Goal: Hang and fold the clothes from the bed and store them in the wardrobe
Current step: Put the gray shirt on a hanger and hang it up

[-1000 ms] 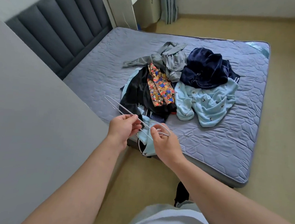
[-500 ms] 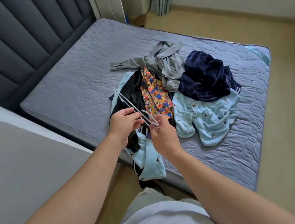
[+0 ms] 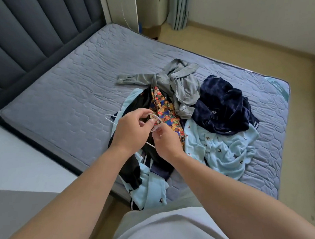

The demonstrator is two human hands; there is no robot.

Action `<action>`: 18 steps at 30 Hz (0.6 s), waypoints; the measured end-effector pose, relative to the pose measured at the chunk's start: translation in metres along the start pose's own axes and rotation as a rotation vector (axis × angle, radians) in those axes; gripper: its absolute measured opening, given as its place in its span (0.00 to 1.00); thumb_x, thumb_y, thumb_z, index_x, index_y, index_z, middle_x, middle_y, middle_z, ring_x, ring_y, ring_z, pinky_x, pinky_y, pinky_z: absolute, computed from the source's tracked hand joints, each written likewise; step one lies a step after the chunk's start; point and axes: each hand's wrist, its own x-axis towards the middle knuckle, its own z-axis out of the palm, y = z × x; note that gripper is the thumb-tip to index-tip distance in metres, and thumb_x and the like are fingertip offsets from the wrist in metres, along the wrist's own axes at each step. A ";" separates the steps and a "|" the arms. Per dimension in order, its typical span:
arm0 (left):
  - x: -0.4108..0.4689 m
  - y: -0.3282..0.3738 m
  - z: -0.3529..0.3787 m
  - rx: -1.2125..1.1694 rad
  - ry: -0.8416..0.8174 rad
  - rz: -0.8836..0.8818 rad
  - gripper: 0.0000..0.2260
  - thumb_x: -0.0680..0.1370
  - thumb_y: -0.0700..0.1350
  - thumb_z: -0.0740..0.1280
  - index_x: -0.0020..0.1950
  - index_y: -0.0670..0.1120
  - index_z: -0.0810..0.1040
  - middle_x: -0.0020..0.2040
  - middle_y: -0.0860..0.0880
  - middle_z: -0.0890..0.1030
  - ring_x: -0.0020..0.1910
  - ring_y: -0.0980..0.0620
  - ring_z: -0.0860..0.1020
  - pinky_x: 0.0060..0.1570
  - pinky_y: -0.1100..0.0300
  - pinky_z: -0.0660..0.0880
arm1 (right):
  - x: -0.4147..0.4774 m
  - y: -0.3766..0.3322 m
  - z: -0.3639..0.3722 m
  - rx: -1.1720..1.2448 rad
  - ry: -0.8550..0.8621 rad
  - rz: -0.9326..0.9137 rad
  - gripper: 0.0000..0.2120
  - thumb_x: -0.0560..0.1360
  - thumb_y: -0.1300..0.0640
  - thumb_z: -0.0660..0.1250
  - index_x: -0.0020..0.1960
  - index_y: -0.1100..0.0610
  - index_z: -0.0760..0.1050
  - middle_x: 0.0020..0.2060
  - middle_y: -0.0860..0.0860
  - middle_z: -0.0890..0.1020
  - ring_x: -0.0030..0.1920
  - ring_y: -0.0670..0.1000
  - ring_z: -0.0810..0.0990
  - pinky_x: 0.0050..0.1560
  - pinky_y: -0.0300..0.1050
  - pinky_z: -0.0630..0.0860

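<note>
A heap of clothes lies on the grey quilted mattress (image 3: 64,100): a grey shirt (image 3: 176,81), a dark blue velvet garment (image 3: 221,105), a light blue patterned garment (image 3: 224,149), a colourful printed piece (image 3: 163,106) and a black garment (image 3: 136,166) that hangs over the near edge. Above the heap my left hand (image 3: 131,130) and my right hand (image 3: 165,140) both grip thin white wire hangers (image 3: 111,120). The hook sits between my fingers; the hangers' far ends are mostly hidden behind my hands.
A dark padded headboard (image 3: 28,24) runs along the left. A white cabinet (image 3: 122,5) and a curtain (image 3: 178,9) stand beyond the bed. A pale panel (image 3: 8,164) is close at my lower left. Beige floor (image 3: 302,130) lies to the right of the bed.
I have stepped closer to the bed, so the view shifted over the mattress. My hands drew together and turned the hangers, whose long arms now sit mostly behind my left hand.
</note>
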 end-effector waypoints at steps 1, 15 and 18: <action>0.011 -0.005 0.005 0.047 -0.021 0.040 0.06 0.77 0.49 0.71 0.54 0.56 0.82 0.47 0.59 0.81 0.43 0.63 0.79 0.41 0.78 0.70 | 0.015 0.008 0.002 -0.038 -0.027 -0.017 0.03 0.82 0.53 0.61 0.50 0.47 0.73 0.44 0.45 0.80 0.44 0.48 0.78 0.38 0.41 0.70; 0.136 -0.073 0.152 0.306 -0.096 -0.401 0.19 0.85 0.54 0.55 0.40 0.46 0.74 0.37 0.49 0.78 0.37 0.50 0.76 0.35 0.53 0.70 | 0.239 0.170 -0.025 -0.310 -0.043 0.028 0.24 0.74 0.65 0.62 0.70 0.54 0.72 0.68 0.51 0.71 0.67 0.54 0.69 0.65 0.51 0.72; 0.151 -0.080 0.172 0.255 -0.086 -0.471 0.16 0.85 0.53 0.55 0.46 0.48 0.77 0.40 0.50 0.80 0.40 0.51 0.78 0.39 0.54 0.72 | 0.284 0.203 -0.028 -0.258 0.001 0.263 0.23 0.76 0.62 0.63 0.70 0.56 0.69 0.68 0.54 0.70 0.68 0.56 0.69 0.65 0.51 0.71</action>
